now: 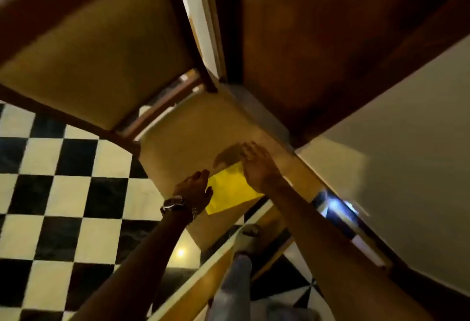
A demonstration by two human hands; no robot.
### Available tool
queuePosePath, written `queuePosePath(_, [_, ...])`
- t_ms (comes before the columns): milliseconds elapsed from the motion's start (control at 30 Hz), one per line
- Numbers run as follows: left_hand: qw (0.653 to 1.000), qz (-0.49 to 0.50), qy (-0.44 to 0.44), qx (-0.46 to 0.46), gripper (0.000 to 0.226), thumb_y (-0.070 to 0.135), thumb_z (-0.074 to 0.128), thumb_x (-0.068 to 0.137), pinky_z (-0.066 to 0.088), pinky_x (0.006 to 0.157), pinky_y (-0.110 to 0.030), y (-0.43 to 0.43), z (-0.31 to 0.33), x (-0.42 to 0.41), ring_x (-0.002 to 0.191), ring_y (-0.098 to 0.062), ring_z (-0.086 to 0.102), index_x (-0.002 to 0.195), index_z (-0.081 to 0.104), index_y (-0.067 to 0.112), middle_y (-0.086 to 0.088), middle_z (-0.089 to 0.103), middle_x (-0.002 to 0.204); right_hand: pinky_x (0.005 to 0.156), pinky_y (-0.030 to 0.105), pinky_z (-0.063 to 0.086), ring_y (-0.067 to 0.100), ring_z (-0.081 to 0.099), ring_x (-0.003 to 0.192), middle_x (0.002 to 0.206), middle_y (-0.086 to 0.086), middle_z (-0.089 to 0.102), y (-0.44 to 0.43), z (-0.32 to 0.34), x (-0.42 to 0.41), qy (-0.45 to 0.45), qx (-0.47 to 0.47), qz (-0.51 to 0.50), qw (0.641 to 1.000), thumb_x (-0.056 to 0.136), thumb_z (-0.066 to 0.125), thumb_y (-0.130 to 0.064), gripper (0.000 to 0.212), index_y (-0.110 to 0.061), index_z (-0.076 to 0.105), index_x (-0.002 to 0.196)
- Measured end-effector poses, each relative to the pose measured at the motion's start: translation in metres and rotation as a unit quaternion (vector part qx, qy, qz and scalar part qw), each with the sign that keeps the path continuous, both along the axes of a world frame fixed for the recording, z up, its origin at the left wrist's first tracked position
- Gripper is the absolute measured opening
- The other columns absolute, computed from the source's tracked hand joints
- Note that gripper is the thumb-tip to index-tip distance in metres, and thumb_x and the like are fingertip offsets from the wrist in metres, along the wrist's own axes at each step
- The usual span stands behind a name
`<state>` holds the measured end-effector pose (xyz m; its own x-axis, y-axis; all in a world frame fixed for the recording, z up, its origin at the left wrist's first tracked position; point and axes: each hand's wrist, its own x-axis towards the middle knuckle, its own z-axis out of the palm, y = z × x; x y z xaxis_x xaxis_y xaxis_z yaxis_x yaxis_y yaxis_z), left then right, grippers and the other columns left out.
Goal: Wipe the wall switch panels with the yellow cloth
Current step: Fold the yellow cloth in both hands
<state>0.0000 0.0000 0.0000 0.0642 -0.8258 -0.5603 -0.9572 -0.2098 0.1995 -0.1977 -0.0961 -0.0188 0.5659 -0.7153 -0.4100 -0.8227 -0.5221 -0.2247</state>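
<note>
The yellow cloth [230, 189] lies flat on the beige cushioned seat of a chair [193, 142] below me. My left hand [195, 189], with a watch on its wrist, rests at the cloth's left edge, fingers touching it. My right hand [256, 165] lies flat with fingers spread over the cloth's upper right corner. Neither hand has closed around the cloth. No wall switch panel is in view. The picture is blurred by motion.
The chair's padded backrest [96, 48] in a wooden frame rises at upper left. A dark wooden door or cabinet [318, 40] stands at upper right, a pale wall [407, 142] to the right. Black and white checkered floor [63, 193] spreads left. My leg and foot [244, 244] show below.
</note>
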Motion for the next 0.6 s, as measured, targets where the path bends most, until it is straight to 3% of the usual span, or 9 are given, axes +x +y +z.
queuePosePath(67, [0.999, 0.004, 0.0, 0.034, 0.065, 0.042, 0.053, 0.107, 0.052, 0.101, -0.046, 0.003, -0.045, -0.001, 0.132, -0.035, 0.055, 0.162, 0.03, 0.018, -0.007, 0.047, 0.155, 0.126, 0.048, 0.004, 0.032, 0.004, 0.156, 0.168, 0.008, 0.013, 0.013, -0.044, 0.009, 0.023, 0.043, 0.009, 0.999, 0.104, 0.038, -0.018, 0.057, -0.015, 0.02, 0.158])
queuePosePath(133, [0.998, 0.015, 0.004, 0.055, 0.072, 0.046, 0.055, 0.106, 0.05, 0.104, -0.048, 0.007, -0.074, -0.005, 0.138, -0.036, 0.049, 0.164, 0.024, 0.016, -0.009, 0.039, 0.16, 0.125, 0.05, 0.008, 0.034, 0.011, 0.153, 0.165, 0.011, 0.021, 0.023, -0.07, 0.011, 0.025, 0.045, 0.019, 0.999, 0.102, 0.047, -0.022, 0.06, -0.016, 0.023, 0.157])
queuePosePath(233, [0.999, 0.015, -0.026, 0.033, 0.07, 0.047, 0.059, 0.104, 0.05, 0.099, -0.05, -0.002, -0.095, -0.014, 0.136, -0.037, 0.045, 0.159, 0.034, 0.012, -0.012, 0.04, 0.156, 0.121, 0.049, 0.018, 0.037, 0.028, 0.142, 0.149, 0.016, 0.039, 0.015, -0.077, 0.004, 0.034, -0.003, 0.041, 0.999, 0.091, 0.066, -0.033, 0.057, -0.015, 0.046, 0.141])
queuePosePath(300, [0.999, 0.002, -0.032, 0.03, 0.059, 0.044, 0.059, 0.105, 0.047, 0.1, -0.049, -0.006, -0.092, -0.016, 0.136, -0.036, 0.042, 0.152, 0.044, 0.013, -0.011, 0.041, 0.156, 0.121, 0.048, 0.018, 0.037, 0.029, 0.142, 0.148, 0.016, 0.041, 0.009, -0.067, -0.003, 0.055, 0.001, 0.061, 0.997, 0.086, 0.07, -0.042, 0.056, -0.016, 0.055, 0.133])
queuePosePath(400, [0.998, -0.022, -0.021, 0.056, 0.046, 0.044, 0.058, 0.106, 0.04, 0.107, -0.046, -0.014, -0.081, -0.021, 0.142, -0.032, 0.04, 0.145, 0.055, 0.019, -0.006, 0.043, 0.159, 0.122, 0.046, 0.023, 0.036, 0.022, 0.149, 0.158, 0.017, 0.03, 0.014, -0.048, -0.03, 0.04, 0.114, 0.021, 0.992, 0.092, 0.068, -0.042, 0.066, -0.015, 0.044, 0.147])
queuePosePath(500, [0.994, -0.012, 0.097, 0.046, 0.042, 0.044, 0.065, 0.103, 0.047, 0.096, -0.04, -0.042, -0.037, -0.053, 0.126, -0.03, 0.059, 0.137, 0.06, 0.021, -0.004, 0.066, 0.134, 0.109, 0.043, 0.04, 0.036, 0.045, 0.136, 0.147, 0.019, 0.047, 0.021, 0.006, -0.096, -0.073, 0.193, -0.141, 0.968, 0.098, 0.064, -0.032, 0.057, -0.011, 0.041, 0.146])
queuePosePath(600, [0.978, -0.046, 0.202, 0.026, 0.031, 0.035, 0.075, 0.098, 0.049, 0.072, -0.034, -0.077, 0.029, -0.108, 0.09, -0.026, 0.069, 0.121, 0.062, 0.018, 0.001, 0.071, 0.099, 0.099, 0.039, 0.046, 0.033, 0.059, 0.118, 0.126, 0.017, 0.063, 0.035, 0.08, -0.175, -0.191, 0.13, -0.27, 0.935, 0.094, 0.07, -0.026, 0.042, -0.005, 0.057, 0.129])
